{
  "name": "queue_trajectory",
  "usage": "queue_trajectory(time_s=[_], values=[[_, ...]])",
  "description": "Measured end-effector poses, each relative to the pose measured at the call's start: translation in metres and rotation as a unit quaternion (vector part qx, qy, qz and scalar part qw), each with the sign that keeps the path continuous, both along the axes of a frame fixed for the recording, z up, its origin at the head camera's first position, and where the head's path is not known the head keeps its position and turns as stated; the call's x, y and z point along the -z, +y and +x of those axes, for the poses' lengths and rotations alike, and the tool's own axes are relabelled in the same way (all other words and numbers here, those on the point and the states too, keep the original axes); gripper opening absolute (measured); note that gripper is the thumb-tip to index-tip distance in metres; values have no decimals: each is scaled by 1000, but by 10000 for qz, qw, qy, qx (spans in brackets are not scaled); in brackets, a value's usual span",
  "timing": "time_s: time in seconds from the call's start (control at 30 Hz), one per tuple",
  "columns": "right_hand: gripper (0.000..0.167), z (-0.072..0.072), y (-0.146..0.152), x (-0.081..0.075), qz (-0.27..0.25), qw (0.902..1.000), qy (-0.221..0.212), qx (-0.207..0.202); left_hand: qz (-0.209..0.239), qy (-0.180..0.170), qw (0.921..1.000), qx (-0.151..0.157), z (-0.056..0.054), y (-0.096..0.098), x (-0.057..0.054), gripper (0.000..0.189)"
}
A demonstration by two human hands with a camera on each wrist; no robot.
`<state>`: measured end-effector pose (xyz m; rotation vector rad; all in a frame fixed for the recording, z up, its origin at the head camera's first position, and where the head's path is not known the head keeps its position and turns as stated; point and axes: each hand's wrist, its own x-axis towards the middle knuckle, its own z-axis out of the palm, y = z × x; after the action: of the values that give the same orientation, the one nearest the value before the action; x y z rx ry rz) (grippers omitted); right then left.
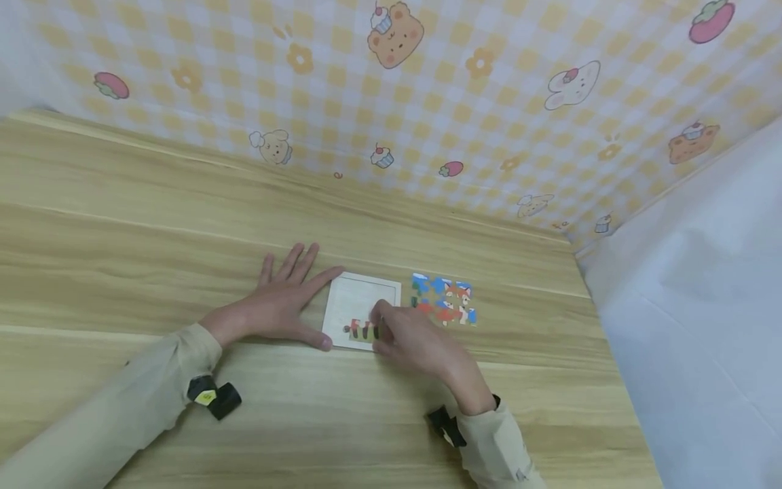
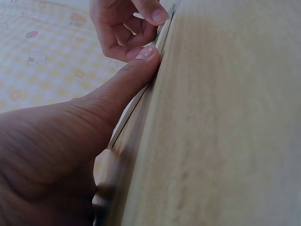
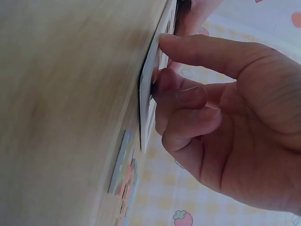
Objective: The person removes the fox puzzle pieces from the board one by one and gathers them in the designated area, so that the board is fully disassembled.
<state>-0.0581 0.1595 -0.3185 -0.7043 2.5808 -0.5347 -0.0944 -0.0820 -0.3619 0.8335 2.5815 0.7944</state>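
A white square puzzle board (image 1: 360, 293) lies flat on the table. My left hand (image 1: 282, 307) spreads its fingers at the board's left side, thumb at the lower left corner and index finger at the upper left. Several joined puzzle pieces (image 1: 362, 330) with green and striped parts lie along the board's lower edge. Over their right end, my right hand (image 1: 421, 339) has its fingers curled, thumb and index finger pinching a puzzle piece mostly hidden beneath them. In the right wrist view, the thumb and index fingertips (image 3: 168, 41) come down onto the board.
Several loose puzzle pieces (image 1: 442, 302), blue, red and with a fox picture, are spread to the right of the board. A checked cloth (image 1: 342, 88) with cartoon figures hangs behind the wooden table (image 1: 305, 421). White sheeting (image 1: 690, 285) borders the right side.
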Motion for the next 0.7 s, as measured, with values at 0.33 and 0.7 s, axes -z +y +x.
queue_trajectory(time_s=[0.33, 0.7], values=[[28, -1, 1, 1, -97, 9999, 62, -120, 48, -35, 10000, -27, 1, 0, -1, 113], [29, -3, 2, 2, -89, 9997, 3, -206, 42, 3, 10000, -22, 0, 0, -1, 112]])
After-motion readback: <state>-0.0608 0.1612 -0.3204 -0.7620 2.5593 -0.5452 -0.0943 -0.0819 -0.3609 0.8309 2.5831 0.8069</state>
